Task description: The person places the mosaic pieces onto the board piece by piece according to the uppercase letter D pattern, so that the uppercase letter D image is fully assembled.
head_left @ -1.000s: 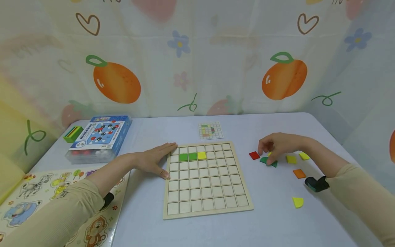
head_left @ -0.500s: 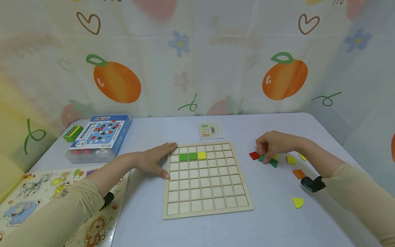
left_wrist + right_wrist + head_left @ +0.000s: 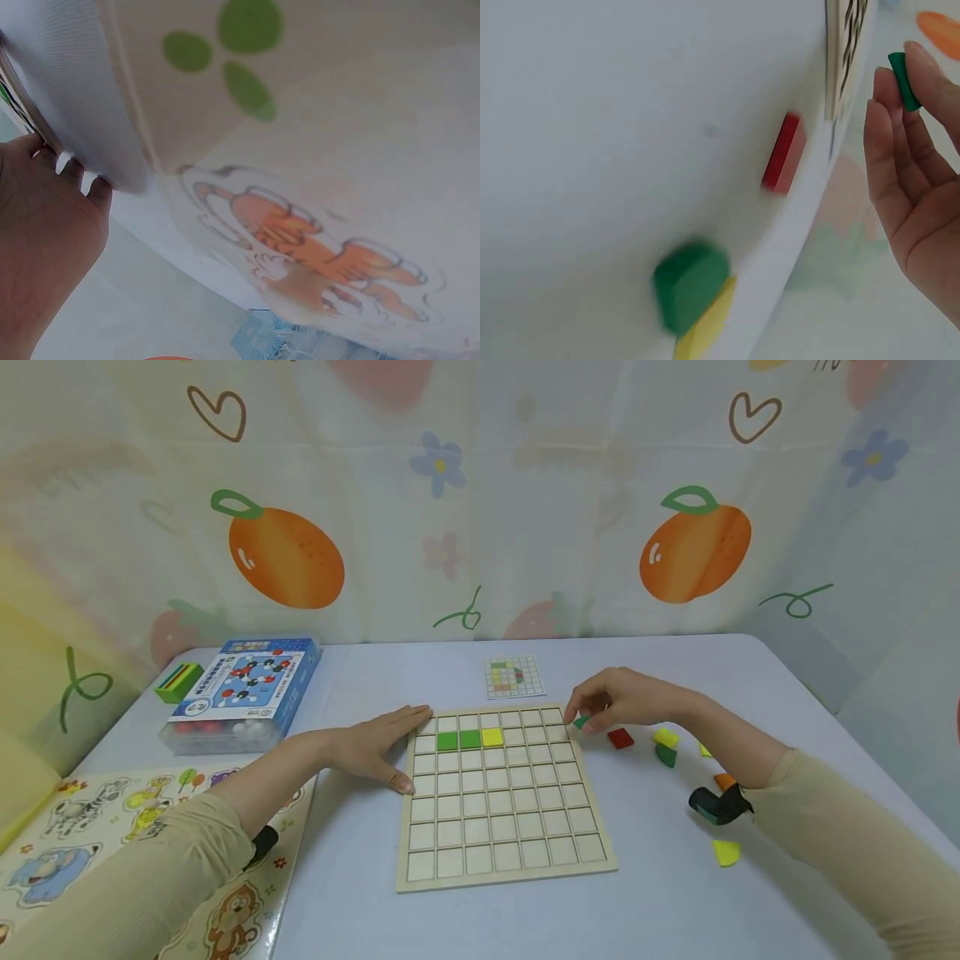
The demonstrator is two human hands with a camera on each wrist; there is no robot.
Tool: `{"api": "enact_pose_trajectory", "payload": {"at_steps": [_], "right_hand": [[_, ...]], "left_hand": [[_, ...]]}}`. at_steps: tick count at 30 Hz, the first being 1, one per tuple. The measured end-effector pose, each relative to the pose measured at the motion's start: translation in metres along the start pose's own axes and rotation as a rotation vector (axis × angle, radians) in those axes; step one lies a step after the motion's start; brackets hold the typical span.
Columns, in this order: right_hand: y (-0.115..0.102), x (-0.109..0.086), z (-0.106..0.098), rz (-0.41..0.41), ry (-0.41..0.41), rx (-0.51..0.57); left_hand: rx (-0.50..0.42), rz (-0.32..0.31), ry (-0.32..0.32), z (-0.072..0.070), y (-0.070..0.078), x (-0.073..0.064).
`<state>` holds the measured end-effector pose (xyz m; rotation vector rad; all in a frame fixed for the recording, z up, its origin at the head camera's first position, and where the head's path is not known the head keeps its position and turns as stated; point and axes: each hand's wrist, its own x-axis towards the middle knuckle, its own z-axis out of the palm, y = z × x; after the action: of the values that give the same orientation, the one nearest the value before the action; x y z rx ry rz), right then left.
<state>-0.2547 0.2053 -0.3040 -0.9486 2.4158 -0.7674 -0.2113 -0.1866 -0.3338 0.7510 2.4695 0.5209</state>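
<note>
In the head view my left hand (image 3: 375, 747) rests on the left edge of a wooden grid board (image 3: 474, 809), fingers spread out. Two green square tiles (image 3: 458, 740) and one yellow square tile (image 3: 492, 737) sit side by side in the board's second row. Near the board's upper right corner, my right hand (image 3: 622, 697) pinches a small green tile (image 3: 904, 81) between thumb and fingers; its whole outline is hidden. Below this hand lies a red tile (image 3: 620, 738). Further right, another green tile (image 3: 665, 755) with a curved edge touches a yellow tile (image 3: 665, 737).
Behind the board lies a small pattern card (image 3: 514, 677). An orange tile (image 3: 724, 781) and a yellow rounded tile (image 3: 726, 852) lie at right. A boxed set (image 3: 243, 693), a green block (image 3: 178, 683) and an animal picture board (image 3: 82, 827) occupy the left side.
My right hand has picked up one green tile from the loose tiles and carried it left to the board's upper right corner. The left hand stays on the board's edge.
</note>
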Motion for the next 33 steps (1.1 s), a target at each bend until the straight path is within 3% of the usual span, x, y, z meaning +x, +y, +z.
{"api": "enact_pose_trajectory", "payload": {"at_steps": [6,17,24,33], "right_hand": [[-0.02,0.019,0.01,-0.023,0.022,0.019],[-0.044,0.044,0.024,0.045,0.103,0.067],[-0.052,0.054,0.034,0.102,0.062,0.055],[-0.055,0.06,0.048,0.065,0.044,0.002]], "left_hand": [[0.002,-0.005,-0.001,0.0,0.002,-0.001],[0.001,-0.013,-0.002,-0.001,0.003,-0.001],[-0.002,-0.016,-0.002,0.001,0.001,0.0],[-0.002,-0.004,-0.002,0.0,0.001,0.0]]}}
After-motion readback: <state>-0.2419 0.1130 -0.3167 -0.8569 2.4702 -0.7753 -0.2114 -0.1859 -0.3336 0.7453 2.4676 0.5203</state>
